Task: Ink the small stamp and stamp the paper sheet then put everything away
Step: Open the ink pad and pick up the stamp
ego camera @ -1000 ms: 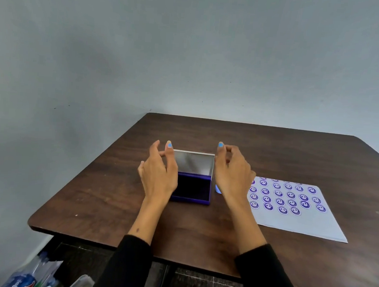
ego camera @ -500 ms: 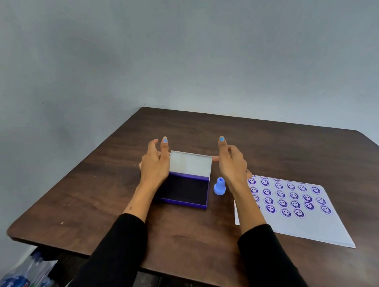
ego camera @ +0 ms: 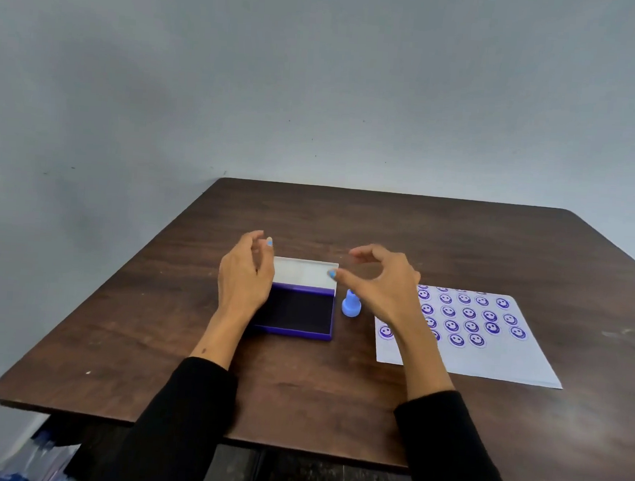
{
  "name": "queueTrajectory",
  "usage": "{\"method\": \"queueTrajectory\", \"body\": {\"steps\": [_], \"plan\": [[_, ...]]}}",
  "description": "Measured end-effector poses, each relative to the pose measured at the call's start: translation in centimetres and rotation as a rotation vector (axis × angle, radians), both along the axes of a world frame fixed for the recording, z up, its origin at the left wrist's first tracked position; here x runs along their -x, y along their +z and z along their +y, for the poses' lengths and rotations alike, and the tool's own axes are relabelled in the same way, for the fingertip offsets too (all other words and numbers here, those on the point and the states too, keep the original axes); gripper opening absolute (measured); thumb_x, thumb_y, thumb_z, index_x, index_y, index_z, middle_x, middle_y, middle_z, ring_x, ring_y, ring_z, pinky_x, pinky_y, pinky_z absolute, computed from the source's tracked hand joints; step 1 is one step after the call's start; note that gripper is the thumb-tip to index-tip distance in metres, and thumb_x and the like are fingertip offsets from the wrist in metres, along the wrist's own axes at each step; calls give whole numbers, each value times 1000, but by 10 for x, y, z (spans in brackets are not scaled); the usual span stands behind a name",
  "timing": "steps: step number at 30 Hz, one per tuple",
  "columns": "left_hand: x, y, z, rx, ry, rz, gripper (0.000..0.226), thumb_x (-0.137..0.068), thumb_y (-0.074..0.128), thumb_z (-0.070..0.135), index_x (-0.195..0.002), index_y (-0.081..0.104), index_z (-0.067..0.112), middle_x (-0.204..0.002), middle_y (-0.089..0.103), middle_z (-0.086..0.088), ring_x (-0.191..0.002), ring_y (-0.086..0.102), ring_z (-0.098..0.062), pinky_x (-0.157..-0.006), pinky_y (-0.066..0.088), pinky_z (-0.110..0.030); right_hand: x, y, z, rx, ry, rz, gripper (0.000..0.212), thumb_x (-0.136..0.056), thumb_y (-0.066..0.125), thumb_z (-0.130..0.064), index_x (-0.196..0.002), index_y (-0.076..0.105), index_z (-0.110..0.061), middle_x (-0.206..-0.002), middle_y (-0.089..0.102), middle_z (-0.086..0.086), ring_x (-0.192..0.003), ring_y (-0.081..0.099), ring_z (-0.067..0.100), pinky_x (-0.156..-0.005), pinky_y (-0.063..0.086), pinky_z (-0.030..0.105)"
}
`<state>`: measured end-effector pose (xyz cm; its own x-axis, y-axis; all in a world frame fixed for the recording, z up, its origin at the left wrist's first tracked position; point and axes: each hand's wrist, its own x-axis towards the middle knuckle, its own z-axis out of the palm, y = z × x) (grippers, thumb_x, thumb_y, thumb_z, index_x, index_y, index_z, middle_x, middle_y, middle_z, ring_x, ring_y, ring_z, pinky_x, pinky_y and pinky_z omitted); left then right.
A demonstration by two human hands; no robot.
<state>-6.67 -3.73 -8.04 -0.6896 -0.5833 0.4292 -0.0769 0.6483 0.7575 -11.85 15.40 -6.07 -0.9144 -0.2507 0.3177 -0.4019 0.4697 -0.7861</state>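
The surface (ego camera: 458, 242) lay bare along its whole far half, from the wall-side edge down to the ink pad (ego camera: 296, 310), giving open passage there. The near strip in front of the pad was also free, save for the two forearms crossing it. The pad's raised lid (ego camera: 304, 271) stood as a low barrier at its far side, flanked by the left hand (ego camera: 246, 276) and right hand (ego camera: 384, 286). The small stamp (ego camera: 351, 307) stood upright in the narrow gap between pad and paper sheet (ego camera: 488, 350), obstructing that channel. The sheet lay flat over the right portion.
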Motion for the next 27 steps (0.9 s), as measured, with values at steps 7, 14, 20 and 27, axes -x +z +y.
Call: {"method": "queueTrajectory", "body": {"steps": [7, 14, 20, 27], "plan": [[-2, 7, 32, 142, -76, 106, 30, -90, 55, 23, -116, 61, 10, -111, 69, -6, -102, 63, -17, -93, 49, -38, -7, -18, 15, -65, 96, -29, 17, -68, 79, -20, -83, 71, -22, -75, 69, -5, -67, 59, 3, -67, 46, 22], [25, 10, 77, 385, -268, 11, 38, -68, 57, 38, -100, 65, 20, -98, 69, 6, -93, 63, -13, -91, 41, -33, 16, 1, -1, 386, -134, -24, 10, -74, 77, -23, -79, 71, -18, -66, 65, -12, -60, 60, -5, -61, 44, 4], [30, -3, 74, 230, -325, 24, 43, -69, 66, 39, -107, 64, 21, -103, 70, 8, -98, 63, -9, -92, 48, -38, 25, -16, -6, 498, -236, -138, 22, -67, 81, -35, -73, 70, -16, -66, 69, -2, -64, 65, 10, -68, 56, 30], [23, 1, 70, 11, -353, 42, 26, -73, 78, 29, -96, 71, 20, -91, 72, 9, -88, 64, -2, -80, 49, -14, 25, -18, -7, 639, -124, -273, 29, -64, 86, -24, -80, 69, -6, -71, 71, 11, -60, 67, 17, -61, 60, 34]]}}
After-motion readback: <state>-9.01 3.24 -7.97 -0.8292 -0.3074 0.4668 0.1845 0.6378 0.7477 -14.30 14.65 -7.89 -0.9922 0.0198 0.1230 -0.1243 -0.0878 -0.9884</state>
